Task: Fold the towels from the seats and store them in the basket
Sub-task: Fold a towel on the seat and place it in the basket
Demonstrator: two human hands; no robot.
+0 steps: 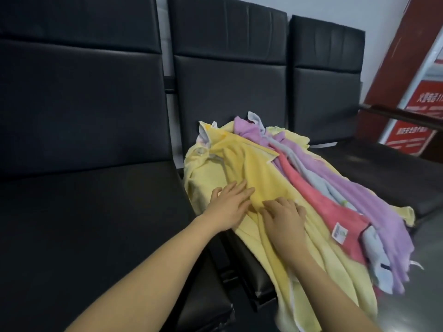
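**Pressing both hands onto the towel heap**

Lying across the middle seat [230,92] is a loose pile of towels [299,178], unfolded and overlapping, the near ends spilling over the seat's front edge toward the camera. Top layer on the left side is a yellow towel [244,168], soft, creased, w/ a paler yellow one under it hanging lowest. Right of that runs a pink towel [335,212] in a long strip, carrying a small white label [338,232] near its lower end. Then a light blue towel [374,245], partly buried, and a purple towel [374,195] along the right edge. More pale yellow peeks out at the far right corner.

Count: 3 black padded seats in a row, approx. 5–6 towels visible; exact no. can't be told since they're bunched. Colours seen: yellow (at least 2), pink 1, blue 1, purple 1 or more.

Left hand [229,207] lies flat on the yellow towel, fingers straight and slightly spread, palm down, holding nothing, just pressing the cloth. Right hand [284,215] sits just beside it, also palm down on the yellow towel, fingers a bit bent at the knuckles w/ tips on the fabric; no pinch visible. Hands nearly touch.

Left seat [84,164] is to the hands' left; right seat [328,87] beyond the pile. A red signboard [417,97] leans at far right.
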